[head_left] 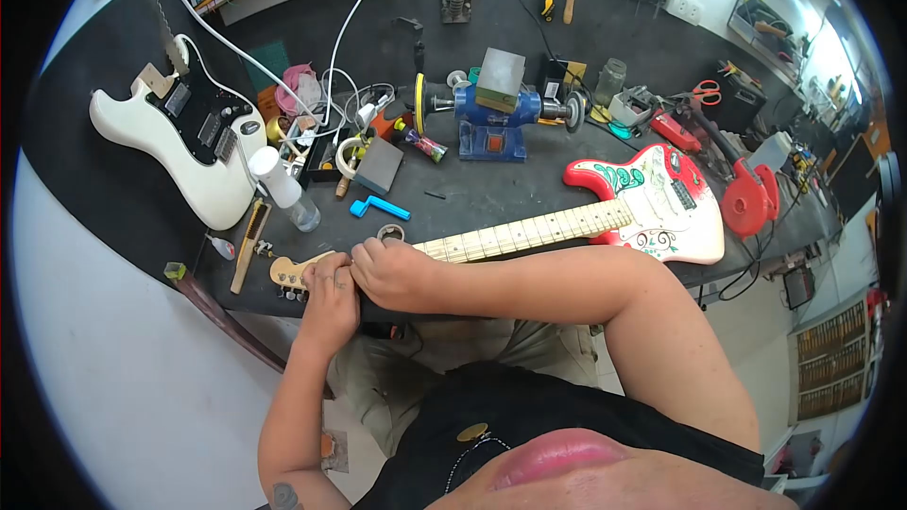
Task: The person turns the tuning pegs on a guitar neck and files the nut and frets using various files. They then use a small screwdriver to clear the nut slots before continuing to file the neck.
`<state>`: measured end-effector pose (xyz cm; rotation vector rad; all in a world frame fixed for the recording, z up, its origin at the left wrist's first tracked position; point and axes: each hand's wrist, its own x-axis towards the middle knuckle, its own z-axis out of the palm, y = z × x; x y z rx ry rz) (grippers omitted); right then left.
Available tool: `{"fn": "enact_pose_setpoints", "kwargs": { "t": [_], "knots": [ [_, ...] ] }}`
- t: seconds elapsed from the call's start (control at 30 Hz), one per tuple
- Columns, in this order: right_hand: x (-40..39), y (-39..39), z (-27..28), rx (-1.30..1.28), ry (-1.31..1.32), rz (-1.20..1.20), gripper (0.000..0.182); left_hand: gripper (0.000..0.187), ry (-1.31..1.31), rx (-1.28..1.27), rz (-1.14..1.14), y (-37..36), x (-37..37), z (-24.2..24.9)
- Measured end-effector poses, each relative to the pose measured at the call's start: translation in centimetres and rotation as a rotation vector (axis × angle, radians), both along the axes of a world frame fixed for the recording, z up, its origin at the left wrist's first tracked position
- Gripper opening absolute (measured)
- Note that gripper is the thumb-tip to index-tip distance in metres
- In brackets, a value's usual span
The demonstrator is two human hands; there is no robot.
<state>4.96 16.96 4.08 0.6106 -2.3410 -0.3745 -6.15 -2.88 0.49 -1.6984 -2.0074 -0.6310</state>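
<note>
A red and white electric guitar (652, 203) with painted green patterns lies on the dark bench, its light maple neck running left. At the neck's headstock end, my left hand (331, 295) is closed with its fingers bent over the nut area, beside the headstock (288, 272). Right next to it, my right hand (385, 274) is curled over the first frets, touching the left. Whatever the fingertips pinch is hidden beneath them. Just behind my right hand lies a roll of tape (390, 231). A blue string winder (380, 209) sits farther back.
A white guitar body (194, 156) lies at the left, near a clear bottle (300, 208) and a wooden-handled brush (248, 246). The blue bench grinder (493, 123) stands at the back centre. A red blower (751, 200) is at the right edge, with cables around it.
</note>
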Motion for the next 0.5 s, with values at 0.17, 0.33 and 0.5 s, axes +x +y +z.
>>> {"fn": "enact_pose_setpoints", "kwargs": {
  "t": [0.17, 0.33, 0.5],
  "knots": [
    [0.3, -0.6, -0.1, -0.02, -0.035, -0.027, 0.028, 0.036, -0.025, -0.023, -0.004, -0.2, -0.2, 0.0],
    [0.2, -0.7, -0.5, -0.062, -0.008, -0.004, 0.027, 0.038, -0.014, 0.005, -0.037, -0.3, -0.7, -0.4],
    [0.0, -0.6, -0.7, -0.11, -0.12, -0.054, 0.021, 0.047, -0.055, -0.037, 0.047, 0.0, -0.7, -0.7]
  ]
}}
